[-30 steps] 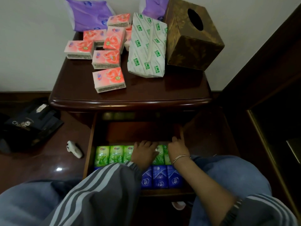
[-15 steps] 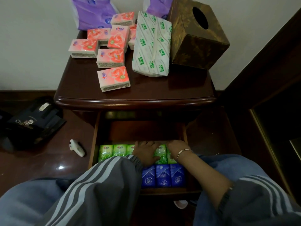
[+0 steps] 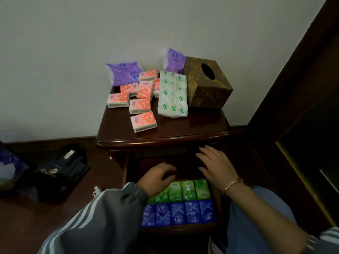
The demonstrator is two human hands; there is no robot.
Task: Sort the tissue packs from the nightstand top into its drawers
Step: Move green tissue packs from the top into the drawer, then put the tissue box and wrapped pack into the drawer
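Note:
Several pink tissue packs [image 3: 143, 121] lie scattered on the dark wooden nightstand top [image 3: 192, 127], beside a long white pack with green print [image 3: 172, 95] and two purple packs [image 3: 126, 72] against the wall. Below, a drawer [image 3: 180, 228] stands pulled out, holding a row of green packs [image 3: 187, 189] and a row of blue packs [image 3: 178, 213]. My left hand [image 3: 157, 177] hovers above the back of the drawer, fingers loosely curled and holding nothing. My right hand [image 3: 215, 165], with a bracelet on the wrist, is raised higher near the nightstand's front, fingers spread and empty.
A brown cube tissue box [image 3: 207, 85] stands at the back right of the top. A dark bag [image 3: 60, 167] lies on the floor at left, with a small white object [image 3: 96, 191] near the drawer. Dark wooden furniture [image 3: 302, 107] rises close on the right.
Both hands have lifted off the green packs in the drawer and moved up toward the nightstand top. The camera has tilted up and back, showing more wall.

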